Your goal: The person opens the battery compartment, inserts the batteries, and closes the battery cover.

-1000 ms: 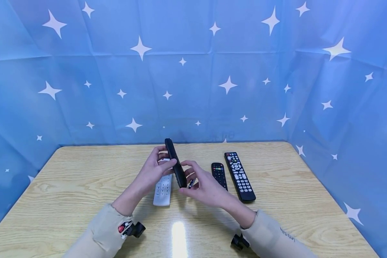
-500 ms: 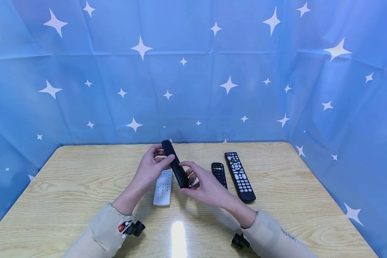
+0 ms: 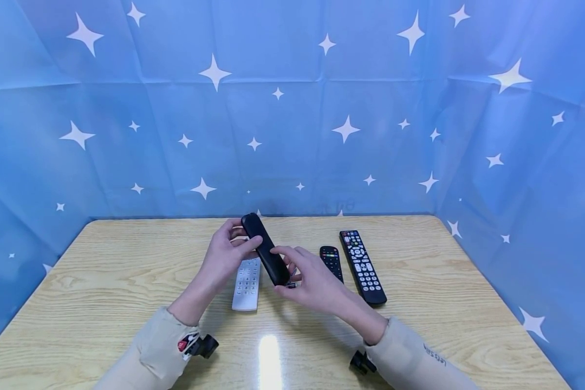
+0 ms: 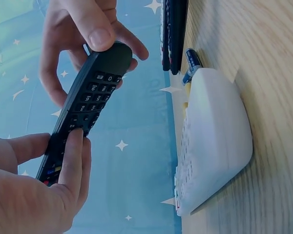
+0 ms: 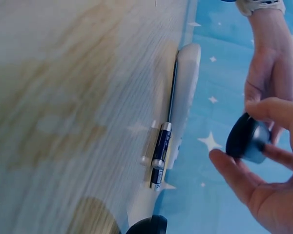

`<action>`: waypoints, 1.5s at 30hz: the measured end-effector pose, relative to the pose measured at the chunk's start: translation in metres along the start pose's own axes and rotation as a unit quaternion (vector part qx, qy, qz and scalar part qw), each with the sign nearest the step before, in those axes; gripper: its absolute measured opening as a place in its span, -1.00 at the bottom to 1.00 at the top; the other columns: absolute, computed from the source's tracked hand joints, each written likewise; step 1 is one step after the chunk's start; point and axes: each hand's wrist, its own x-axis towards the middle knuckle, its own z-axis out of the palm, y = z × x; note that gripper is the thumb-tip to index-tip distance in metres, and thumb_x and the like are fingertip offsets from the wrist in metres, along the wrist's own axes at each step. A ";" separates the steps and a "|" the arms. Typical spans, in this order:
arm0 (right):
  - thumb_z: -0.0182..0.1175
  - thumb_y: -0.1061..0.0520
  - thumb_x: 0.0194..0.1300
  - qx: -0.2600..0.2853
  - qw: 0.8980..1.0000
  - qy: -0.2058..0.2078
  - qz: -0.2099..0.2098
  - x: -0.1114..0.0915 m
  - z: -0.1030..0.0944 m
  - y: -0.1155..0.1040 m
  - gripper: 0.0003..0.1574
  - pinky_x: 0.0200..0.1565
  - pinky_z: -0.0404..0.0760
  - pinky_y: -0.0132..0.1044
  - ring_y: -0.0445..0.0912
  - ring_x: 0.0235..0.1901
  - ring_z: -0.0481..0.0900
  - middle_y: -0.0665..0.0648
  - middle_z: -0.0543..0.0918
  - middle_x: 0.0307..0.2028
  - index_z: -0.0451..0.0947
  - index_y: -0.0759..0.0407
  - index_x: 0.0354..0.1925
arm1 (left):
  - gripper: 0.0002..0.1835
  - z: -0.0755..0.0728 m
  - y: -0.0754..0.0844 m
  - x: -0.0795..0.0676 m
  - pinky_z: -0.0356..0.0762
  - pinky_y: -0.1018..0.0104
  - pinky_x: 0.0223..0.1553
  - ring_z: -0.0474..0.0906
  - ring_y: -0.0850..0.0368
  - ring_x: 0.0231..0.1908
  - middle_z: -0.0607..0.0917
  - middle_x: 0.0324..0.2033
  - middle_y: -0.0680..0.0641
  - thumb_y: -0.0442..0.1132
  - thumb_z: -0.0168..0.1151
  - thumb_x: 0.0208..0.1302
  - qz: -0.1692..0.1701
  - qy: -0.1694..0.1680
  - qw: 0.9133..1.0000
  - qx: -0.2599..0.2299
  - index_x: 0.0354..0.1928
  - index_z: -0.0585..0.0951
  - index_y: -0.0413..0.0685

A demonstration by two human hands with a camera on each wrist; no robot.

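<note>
A black remote control (image 3: 267, 252) is held above the table, its smooth back turned up in the head view. My left hand (image 3: 226, 250) grips its far part, thumb across the back and fingers on the button side. At the near end my right hand (image 3: 314, 284) holds it between thumb and fingers. The left wrist view shows the number buttons of this remote (image 4: 90, 97) facing that camera. Below it a white remote control (image 3: 246, 290) lies on the table. Two dark-and-silver batteries lie close together beside it, the nearer battery (image 5: 161, 148) plain in the right wrist view.
A small black remote (image 3: 330, 260), partly behind my right hand, and a longer black remote with white buttons (image 3: 363, 268) lie to the right on the wooden table (image 3: 102, 281). A blue star-patterned cloth (image 3: 273, 162) hangs behind the table.
The black remote has rolled in my hands, so more of its back faces up. Its far end has shifted slightly left, along with my left hand. The remotes on the table have not moved.
</note>
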 end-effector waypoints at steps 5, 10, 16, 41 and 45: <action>0.52 0.19 0.13 -0.027 1.000 0.001 0.000 0.000 0.000 0.000 -0.13 -0.20 0.72 -0.32 -0.05 -0.27 0.56 0.05 0.51 -0.17 0.40 0.05 0.36 | -0.52 0.002 -0.002 0.000 0.73 0.15 -0.10 0.73 -0.04 -0.11 0.56 -0.05 -0.28 -0.47 0.31 0.37 0.006 -0.001 1.000 -0.005 0.27 0.41 -0.30; 0.51 0.16 0.08 -0.057 0.998 -0.002 0.005 0.001 -0.002 -0.001 -0.15 -0.28 0.66 -0.34 -0.07 -0.31 0.55 0.05 0.49 -0.22 0.39 0.00 0.31 | -0.52 0.004 -0.003 0.000 0.73 0.15 -0.12 0.73 -0.05 -0.12 0.56 -0.09 -0.26 -0.48 0.32 0.35 0.009 -0.003 1.000 0.001 0.25 0.42 -0.28; 0.52 0.15 0.02 -0.071 0.997 -0.009 0.016 0.001 -0.005 -0.004 -0.12 -0.33 0.59 -0.31 -0.07 -0.33 0.52 0.04 0.49 -0.24 0.38 -0.03 0.28 | -0.51 0.006 -0.002 -0.001 0.74 0.16 -0.14 0.72 -0.05 -0.12 0.52 -0.08 -0.27 -0.53 0.30 0.34 0.010 -0.003 1.000 0.003 0.26 0.39 -0.29; 0.56 0.15 0.09 -0.072 0.997 -0.003 0.042 0.002 -0.002 -0.002 -0.13 -0.33 0.58 -0.31 -0.13 -0.34 0.51 0.04 0.48 -0.22 0.30 0.02 0.26 | -0.44 0.016 -0.009 0.000 0.74 0.19 -0.19 0.72 0.00 -0.18 0.61 -0.07 -0.30 -0.54 0.36 0.29 0.037 0.034 0.999 -0.006 0.28 0.39 -0.26; 0.58 0.12 0.11 -0.076 0.996 0.009 0.046 0.001 0.000 -0.004 -0.12 -0.36 0.55 -0.30 -0.12 -0.34 0.47 0.07 0.47 -0.18 0.30 0.02 0.27 | -0.42 0.017 -0.007 0.001 0.74 0.20 -0.19 0.72 -0.01 -0.19 0.60 -0.05 -0.31 -0.50 0.37 0.30 0.045 0.042 0.998 0.012 0.32 0.42 -0.23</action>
